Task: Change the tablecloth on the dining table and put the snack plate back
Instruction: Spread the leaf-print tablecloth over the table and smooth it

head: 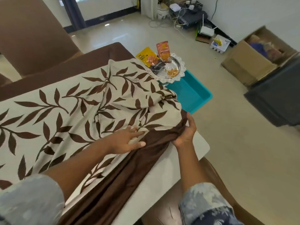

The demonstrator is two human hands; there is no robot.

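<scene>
While the left hand [128, 140] lies flat on the tablecloth [65, 114], fingers straight and spread and pressing down where the leaf print meets the brown border, the right hand [185, 130] has its fingers curled round a gathered bunch of that border at the table's near right corner. The cloth, cream with brown leaves, covers most of the dining table [191, 153] but is rumpled and heaped toward the right, leaving the white corner of the tabletop bare. At the far right corner sits the snack plate [182, 66], its lacy rim touching the heaped cloth and overlapping the end of a teal tray [194, 95]. It holds loose nuts [172, 72], a yellow packet [146, 56] and an orange packet [163, 51]. A brown chair [32, 34] stands beyond the table, and a cardboard box [253, 62] sits on the floor to the right.
</scene>
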